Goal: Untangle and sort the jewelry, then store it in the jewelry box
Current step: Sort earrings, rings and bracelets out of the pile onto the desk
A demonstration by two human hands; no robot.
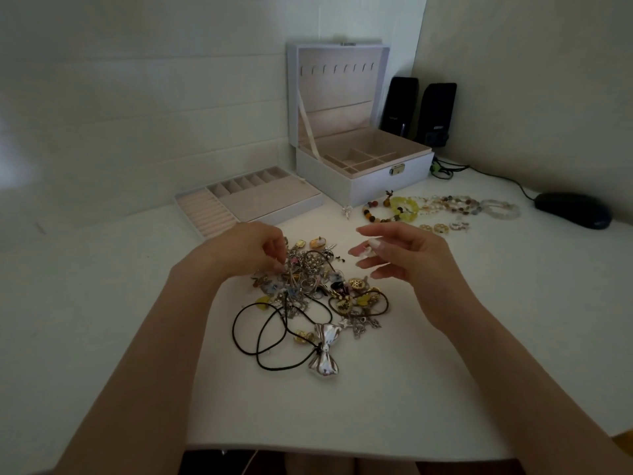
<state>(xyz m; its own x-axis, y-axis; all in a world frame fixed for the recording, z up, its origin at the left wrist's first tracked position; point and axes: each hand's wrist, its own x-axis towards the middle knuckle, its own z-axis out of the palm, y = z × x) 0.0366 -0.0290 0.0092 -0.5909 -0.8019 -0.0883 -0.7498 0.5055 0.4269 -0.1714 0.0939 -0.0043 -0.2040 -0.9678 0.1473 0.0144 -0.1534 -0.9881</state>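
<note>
Tangled jewelry [318,289], silver and gold charms [356,284], black cords [260,323], a silver bow [325,351], heaped under the left hand [253,248], which pinches into it; right hand [404,258] hovers beside, grasp unclear

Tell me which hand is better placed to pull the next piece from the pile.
The left hand: its fingertips pinch into the top of the pile. The right hand hovers beside the pile, clear of it; whether it holds something small is unclear.

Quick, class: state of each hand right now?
Left hand: fingers pinch into the tangled pile of silver and gold jewelry.
Right hand: loosely curled beside it; holding anything cannot be told.
</note>
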